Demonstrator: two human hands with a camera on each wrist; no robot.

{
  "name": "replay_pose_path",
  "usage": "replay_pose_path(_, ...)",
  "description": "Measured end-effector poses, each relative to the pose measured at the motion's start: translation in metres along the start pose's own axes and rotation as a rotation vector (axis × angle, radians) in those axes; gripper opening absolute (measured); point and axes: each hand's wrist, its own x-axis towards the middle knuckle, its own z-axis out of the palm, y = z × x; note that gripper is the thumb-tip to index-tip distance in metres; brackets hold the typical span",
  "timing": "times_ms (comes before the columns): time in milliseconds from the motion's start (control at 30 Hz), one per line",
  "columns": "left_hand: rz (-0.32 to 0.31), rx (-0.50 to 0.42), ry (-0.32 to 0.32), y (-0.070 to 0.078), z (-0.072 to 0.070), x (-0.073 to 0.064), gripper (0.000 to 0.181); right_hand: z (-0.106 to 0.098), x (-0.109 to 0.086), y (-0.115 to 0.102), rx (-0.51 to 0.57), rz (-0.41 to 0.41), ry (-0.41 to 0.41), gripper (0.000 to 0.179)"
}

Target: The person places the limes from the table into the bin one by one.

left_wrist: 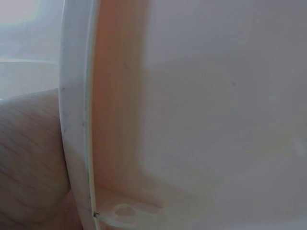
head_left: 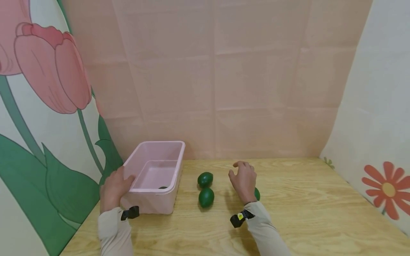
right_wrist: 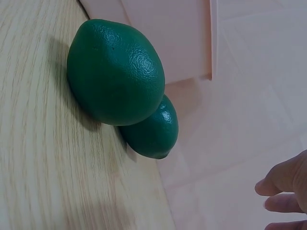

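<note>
My left hand [head_left: 115, 188] holds the near left corner of a pink plastic bin [head_left: 177, 174], thumb at the rim and fingers along the outer side. Close up in the left wrist view are the bin's wall [left_wrist: 216, 96] and part of the hand [left_wrist: 31, 158]. Two green limes [head_left: 206, 197] sit close together right of the bin; the right wrist view shows the nearer lime [right_wrist: 115, 72] overlapping the farther lime [right_wrist: 152, 132]. Over the table, right of them, my right hand [head_left: 244, 180] hangs with fingers loosely bent, holding nothing. Behind its wrist, another lime [head_left: 257, 194] is mostly hidden.
A small dark green piece [head_left: 162, 187] shows inside the bin above its near rim. The wooden table [head_left: 304, 206] ends at a pink cloth backdrop [head_left: 256, 89]. Flower-printed panels stand on the left [head_left: 54, 142] and right [head_left: 378, 135].
</note>
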Motion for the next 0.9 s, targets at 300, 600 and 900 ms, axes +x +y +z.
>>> replay_pose_path(300,0.008,0.015,0.001,0.0,0.0,0.001,0.058,-0.005,-0.001,0.005,-0.002,0.019,-0.027,0.028)
replay_pose_path(600,0.004,0.006,0.0,0.0,0.0,0.0,0.057,-0.005,-0.002,0.008,-0.011,0.034,-0.042,0.029)
replay_pose_path(900,0.008,0.01,0.006,0.0,0.0,0.001,0.057,-0.004,-0.001,0.011,-0.028,0.044,-0.047,0.03)
